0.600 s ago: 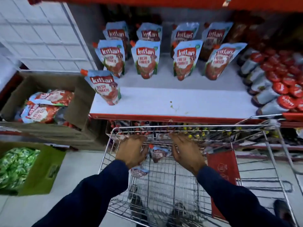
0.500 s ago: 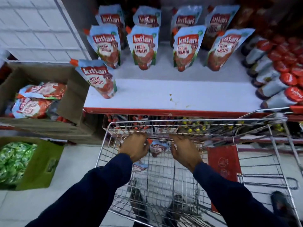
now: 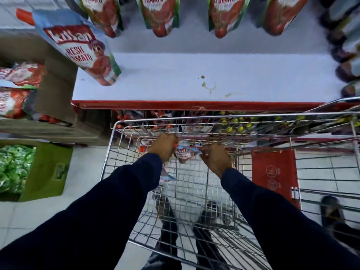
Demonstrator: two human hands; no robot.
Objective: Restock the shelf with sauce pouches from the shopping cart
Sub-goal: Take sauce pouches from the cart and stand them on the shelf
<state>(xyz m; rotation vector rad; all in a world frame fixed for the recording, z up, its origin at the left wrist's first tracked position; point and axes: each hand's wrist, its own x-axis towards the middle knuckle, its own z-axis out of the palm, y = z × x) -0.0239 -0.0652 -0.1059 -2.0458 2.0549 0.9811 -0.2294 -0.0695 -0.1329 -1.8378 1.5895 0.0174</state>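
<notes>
Both my hands reach into the wire shopping cart. My left hand grips the left top corner of a sauce pouch, near its orange cap. My right hand pinches the pouch's right top corner. The pouch hangs between them over the cart's floor. Another pouch lies in the cart, partly hidden under my left sleeve. On the white shelf one pouch stands at the front left, and a row of pouches stands behind it.
Dark bottles line the shelf's right side. Left of the shelf, a cardboard box holds more pouches. Below it a green box holds green packets. The cart's red seat flap hangs at the right. Feet show through the cart's floor.
The view has tipped down and closer to the cart. My hands have stayed inside the cart and closed in on the pouch between them.
</notes>
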